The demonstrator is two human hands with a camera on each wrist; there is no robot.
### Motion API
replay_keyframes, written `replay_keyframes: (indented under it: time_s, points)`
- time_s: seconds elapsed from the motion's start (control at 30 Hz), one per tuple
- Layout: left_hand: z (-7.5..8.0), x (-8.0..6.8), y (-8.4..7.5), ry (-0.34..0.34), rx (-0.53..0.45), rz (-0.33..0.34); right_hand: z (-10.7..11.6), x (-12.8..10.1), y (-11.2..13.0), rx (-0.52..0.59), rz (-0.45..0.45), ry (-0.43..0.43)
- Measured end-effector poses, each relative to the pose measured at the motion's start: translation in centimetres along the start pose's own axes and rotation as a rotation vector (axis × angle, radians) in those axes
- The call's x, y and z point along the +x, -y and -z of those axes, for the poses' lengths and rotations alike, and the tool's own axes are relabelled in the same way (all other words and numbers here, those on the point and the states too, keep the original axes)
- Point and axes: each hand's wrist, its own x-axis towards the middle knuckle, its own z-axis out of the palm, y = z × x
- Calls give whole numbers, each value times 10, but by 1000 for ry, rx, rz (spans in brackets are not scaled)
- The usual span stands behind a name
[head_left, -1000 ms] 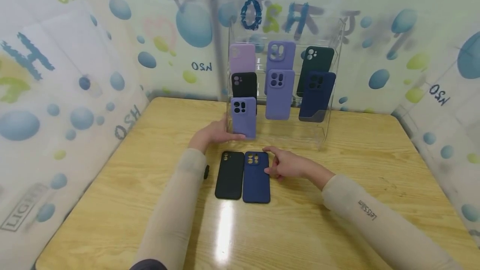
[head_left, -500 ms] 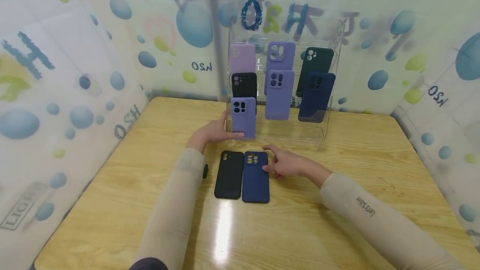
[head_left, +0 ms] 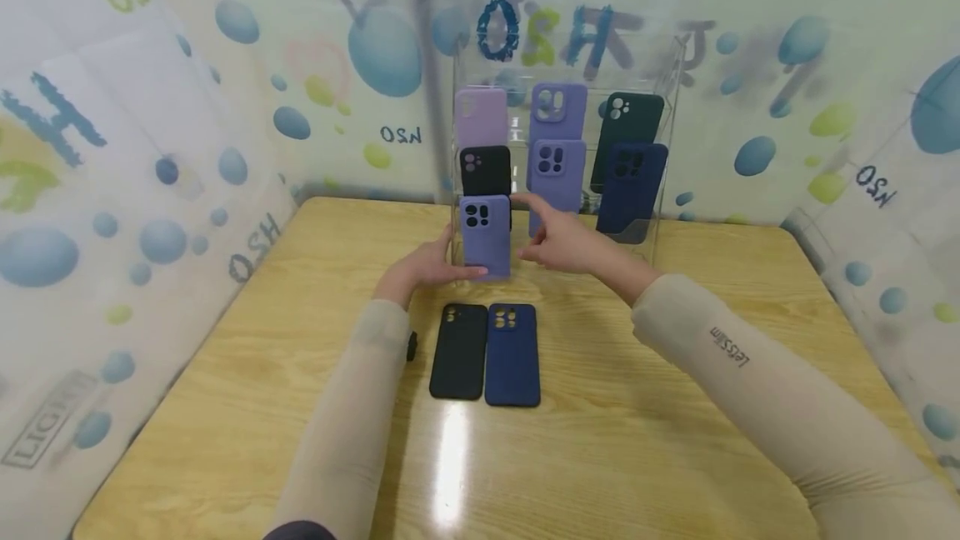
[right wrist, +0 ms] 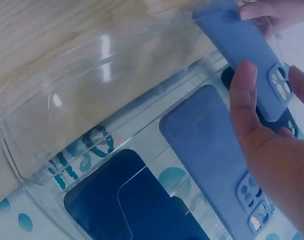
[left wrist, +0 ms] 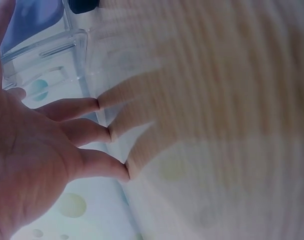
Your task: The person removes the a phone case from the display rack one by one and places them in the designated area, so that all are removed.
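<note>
A purple phone case leans in the lowest left slot of the clear acrylic display stand. At the stand's left side, my left hand has its thumb laid on the lower front of this case. Three of its fingers are spread, their tips at the tabletop in the left wrist view. My right hand is close to the case's right edge, index finger and thumb apart with a gap between them. It partly hides a second purple case in the middle column.
Flat on the wooden table lie a black phone case and a dark blue one, side by side. Higher on the stand are lilac, black, dark green and navy cases. Printed curtains surround the table.
My right hand has left the edge of the flat dark blue case and moved up and forward to the front of the stand. The left hand has stayed in place.
</note>
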Motion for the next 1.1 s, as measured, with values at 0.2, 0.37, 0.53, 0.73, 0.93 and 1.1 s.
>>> replay_keyframes:
  time_s: [0.2, 0.37, 0.53, 0.73, 0.93, 1.1]
  points:
    - [0, -2, 2, 6, -3, 10, -10, 20, 0, -31, -37, -31]
    - [0, -3, 2, 2, -1, 8, -23, 27, -1, -70, -39, -36]
    - [0, -2, 1, -5, -6, -11, -31, 27, -3, -77, -55, -92]
    - [0, -1, 1, 0, -13, 10, -41, 30, -7, -63, -33, -138]
    - [-1, -1, 0, -7, -14, 4, -49, 33, -14, -72, 30, -204]
    - [-1, 0, 0, -13, -12, -7, -52, 33, -20, -41, 108, -257]
